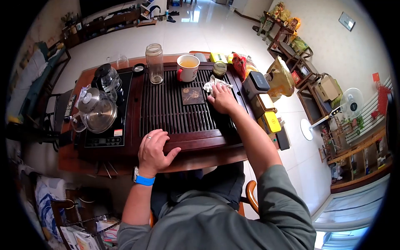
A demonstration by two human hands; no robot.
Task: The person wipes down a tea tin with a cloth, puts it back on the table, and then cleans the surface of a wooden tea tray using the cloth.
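Note:
My right hand (222, 98) presses down on a crumpled white tissue (211, 86) at the right side of the slatted tea tray (171, 141). Its fingers partly cover the tissue. My left hand (153, 151) lies on the tray's front edge with thumb and fingers apart, holding nothing. Just behind the tissue is a small glass jar (219, 69) with dark contents. To its left stands a white mug (188, 68) with a red handle and yellowish liquid. A dark square coaster (192, 96) lies on the slats, and an upright clear glass bottle (155, 64) stands farther left.
On the left, a black induction cooker (105, 140) bears a glass kettle (99, 113) and another glass pot (109, 79). A dark round lid (138, 68) lies near the bottle. Boxes, including a yellow-topped tin (271, 121), line the right edge beside a gold bag (281, 78).

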